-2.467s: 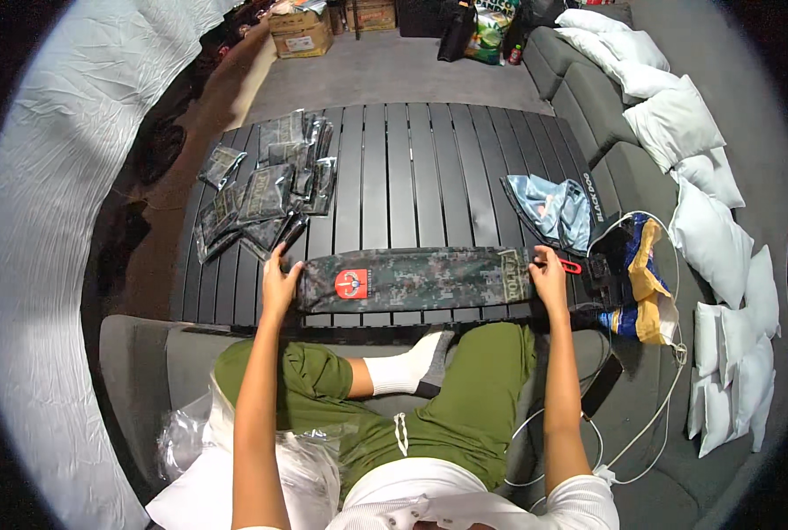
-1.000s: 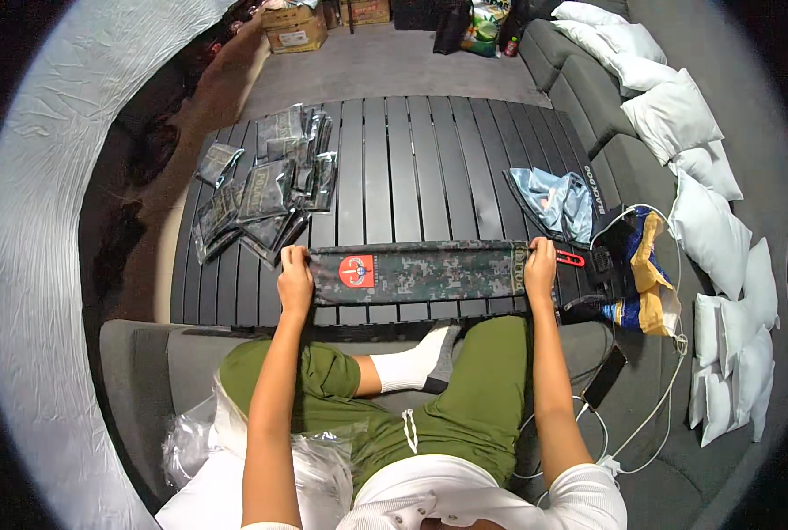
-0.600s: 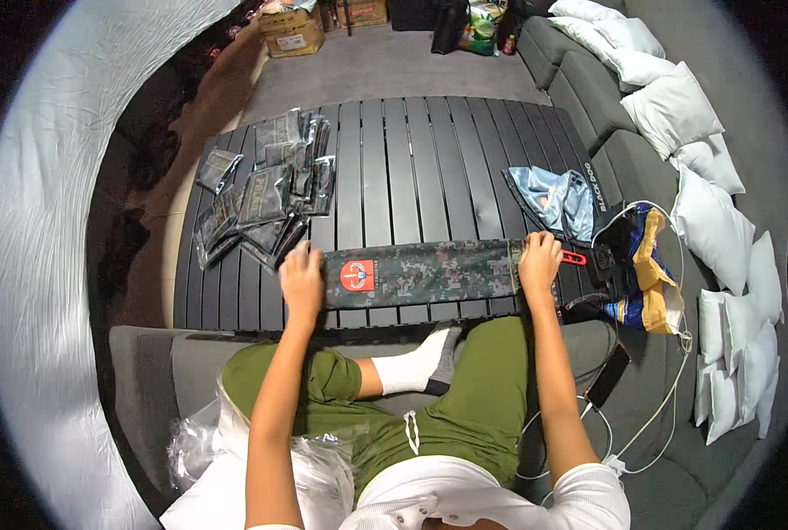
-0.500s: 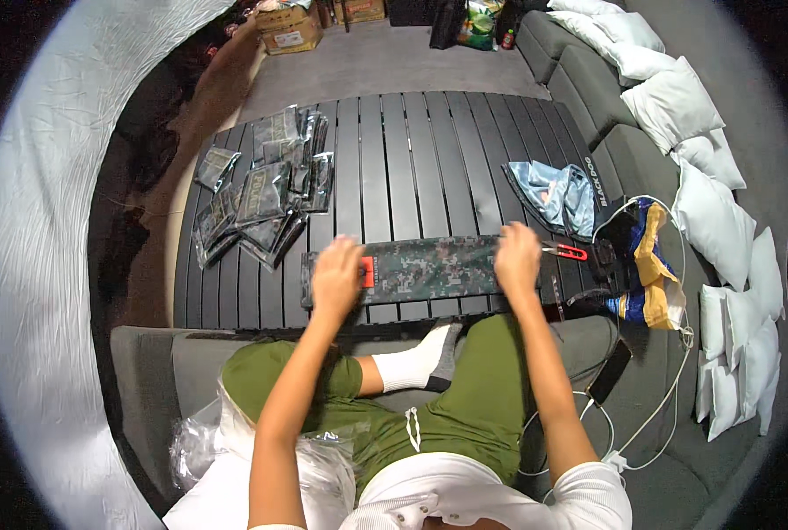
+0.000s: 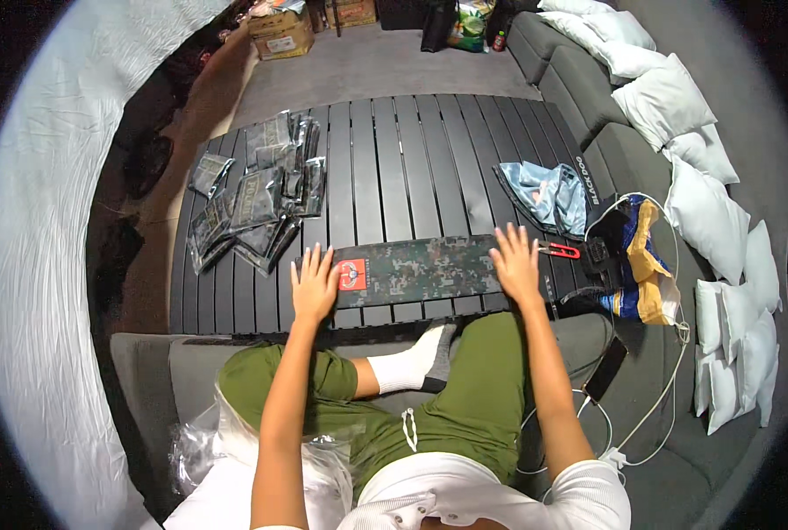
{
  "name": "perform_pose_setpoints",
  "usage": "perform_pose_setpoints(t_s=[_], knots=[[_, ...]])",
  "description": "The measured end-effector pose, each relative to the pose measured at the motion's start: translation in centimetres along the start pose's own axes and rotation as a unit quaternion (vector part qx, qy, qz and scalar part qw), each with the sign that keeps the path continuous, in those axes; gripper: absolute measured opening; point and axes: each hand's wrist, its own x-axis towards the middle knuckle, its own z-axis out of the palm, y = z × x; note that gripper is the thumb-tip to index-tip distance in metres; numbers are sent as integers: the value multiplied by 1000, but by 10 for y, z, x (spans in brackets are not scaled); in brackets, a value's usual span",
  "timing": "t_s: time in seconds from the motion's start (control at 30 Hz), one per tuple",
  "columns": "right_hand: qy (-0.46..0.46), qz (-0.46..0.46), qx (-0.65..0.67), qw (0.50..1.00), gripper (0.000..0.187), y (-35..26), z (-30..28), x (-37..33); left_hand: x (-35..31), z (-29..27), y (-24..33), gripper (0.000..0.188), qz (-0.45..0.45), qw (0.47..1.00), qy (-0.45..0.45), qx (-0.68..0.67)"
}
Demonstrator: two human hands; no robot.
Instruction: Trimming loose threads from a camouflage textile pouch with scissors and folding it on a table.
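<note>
A long, flat strip of dark digital-camouflage cloth [image 5: 434, 270] lies across the near part of the black slatted table [image 5: 372, 159]. An orange-red patch with a pale emblem [image 5: 352, 275] shows near its left end. My left hand [image 5: 315, 284] rests flat over that left end, fingers stretched out and slightly spread. On the opposite end lies my right hand [image 5: 517, 267], palm down, its fingers also extended. Just past my right hand are small thread snips with a red handle [image 5: 560, 251].
Several dark packets in clear plastic [image 5: 257, 196] are piled at the table's left. To the right sit a light-blue cloth item [image 5: 549, 196], a blue and yellow bag [image 5: 648, 261] and white cables. A phone [image 5: 606, 371] lies on the sofa; white pillows [image 5: 668, 102] line the right side.
Both hands have gone from bent fingers at the cloth's ends to flat, outstretched fingers. My left hand has shifted left, uncovering more of the orange-red patch.
</note>
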Motion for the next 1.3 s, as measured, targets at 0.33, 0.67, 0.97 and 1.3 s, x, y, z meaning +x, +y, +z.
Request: perform_pose_setpoints(t_s=[0.33,0.67,0.97,1.3], knots=[[102,13,192,976,16,68,-11,23,12,-10,-38,18,-166,969,104,-149],[59,22,263,963,14,71,-28,30,16,-26,-44,16,-112,989,66,-72],[34,107,388,915,14,67,-11,32,26,-1,-68,17,-140,879,62,-452],[80,139,136,978,18,34,-13,30,24,-16,-34,18,-111,969,215,-53]])
